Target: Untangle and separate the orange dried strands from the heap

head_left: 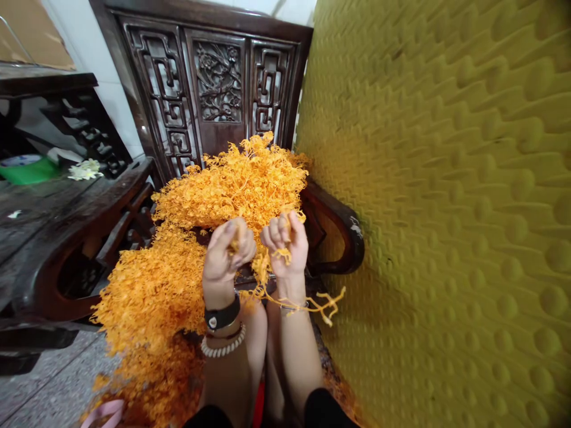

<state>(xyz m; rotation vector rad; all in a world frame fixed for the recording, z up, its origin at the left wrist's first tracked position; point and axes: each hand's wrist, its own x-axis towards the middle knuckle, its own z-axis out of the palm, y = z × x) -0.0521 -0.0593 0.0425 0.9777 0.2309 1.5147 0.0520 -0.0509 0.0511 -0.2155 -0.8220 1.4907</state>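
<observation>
The left hand [225, 252] is clenching a pinch of orange strands [232, 190] and the right hand [285, 245] is gripping another, both lifting them clear; the heap is spilling forward over the lap, propped by the carved chair back [218, 77].

Left wrist [218, 291]: black band [222, 313], white bead bracelet [223, 341]; black sleeves [328, 410].

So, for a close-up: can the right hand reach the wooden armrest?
Probably yes: the right hand sits close beside the wooden armrest, with only loose orange strands between.
</observation>
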